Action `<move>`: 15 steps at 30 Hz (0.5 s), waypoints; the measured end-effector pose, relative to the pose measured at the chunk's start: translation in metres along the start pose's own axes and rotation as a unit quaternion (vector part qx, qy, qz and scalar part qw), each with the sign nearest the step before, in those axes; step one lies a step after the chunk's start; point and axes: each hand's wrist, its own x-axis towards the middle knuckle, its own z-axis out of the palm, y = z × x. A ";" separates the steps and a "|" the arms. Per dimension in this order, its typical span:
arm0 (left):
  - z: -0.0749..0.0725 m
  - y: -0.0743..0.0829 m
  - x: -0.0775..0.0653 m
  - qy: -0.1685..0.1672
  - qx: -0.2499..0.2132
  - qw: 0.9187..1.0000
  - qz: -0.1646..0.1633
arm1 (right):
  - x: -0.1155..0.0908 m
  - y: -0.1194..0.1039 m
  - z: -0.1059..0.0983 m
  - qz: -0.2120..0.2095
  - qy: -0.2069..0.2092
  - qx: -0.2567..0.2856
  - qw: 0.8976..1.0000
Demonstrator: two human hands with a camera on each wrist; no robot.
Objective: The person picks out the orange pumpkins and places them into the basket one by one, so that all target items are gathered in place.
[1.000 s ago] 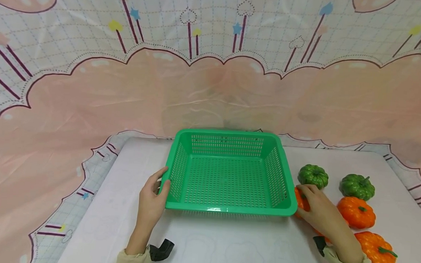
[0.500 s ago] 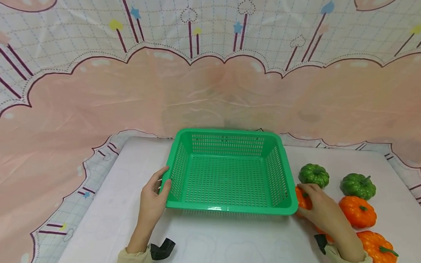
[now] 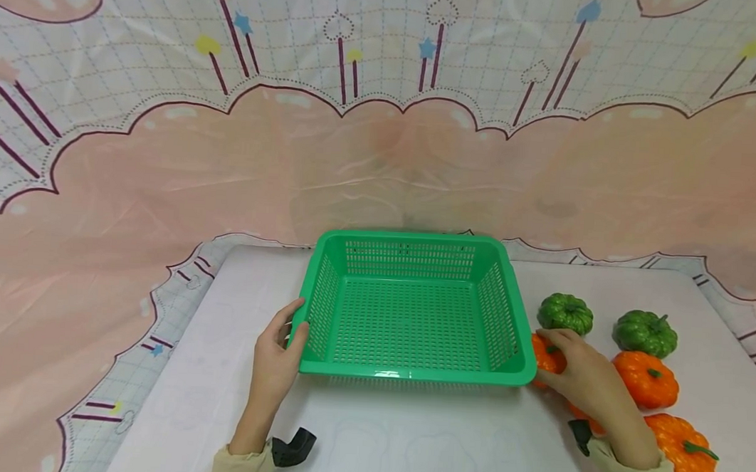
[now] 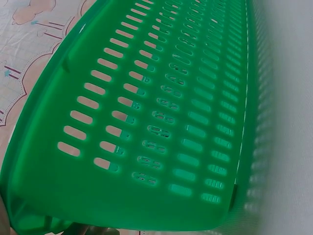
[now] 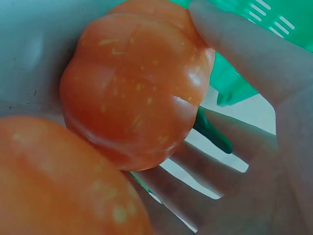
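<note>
My left hand (image 3: pixel 275 362) holds the left side of a green plastic basket (image 3: pixel 416 374), its thumb and fingertips at the rim. The left wrist view shows the slotted basket wall (image 4: pixel 39 181) up close, with only bits of fingers at the bottom edge. At the basket's right side, my right hand (image 3: pixel 585 375) grips a small orange pumpkin (image 3: pixel 546 359), partly hidden by the hand. In the right wrist view, the thumb lies over this pumpkin (image 5: pixel 137 93) and the fingers reach behind its green stem. Another orange pumpkin (image 5: pixel 58 181) sits close in front.
Right of the basket lie two green pumpkins, the nearer green pumpkin (image 3: pixel 566 313) and the farther green pumpkin (image 3: pixel 645 333). Below them are an orange pumpkin (image 3: pixel 646 380) and a larger orange pumpkin (image 3: pixel 681 449); another shows partly under the right forearm. A patterned cloth (image 3: pixel 356 163) hangs behind the white table (image 3: pixel 393 443).
</note>
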 end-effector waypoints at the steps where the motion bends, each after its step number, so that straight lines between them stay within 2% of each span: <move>1: 0.000 0.000 0.000 0.001 0.001 1.000 -0.002 | 0.000 0.000 0.000 -0.001 0.002 0.001 1.000; 15: 0.001 -0.002 0.001 -0.007 0.003 1.000 -0.017 | -0.001 0.000 -0.007 -0.012 0.020 -0.009 1.000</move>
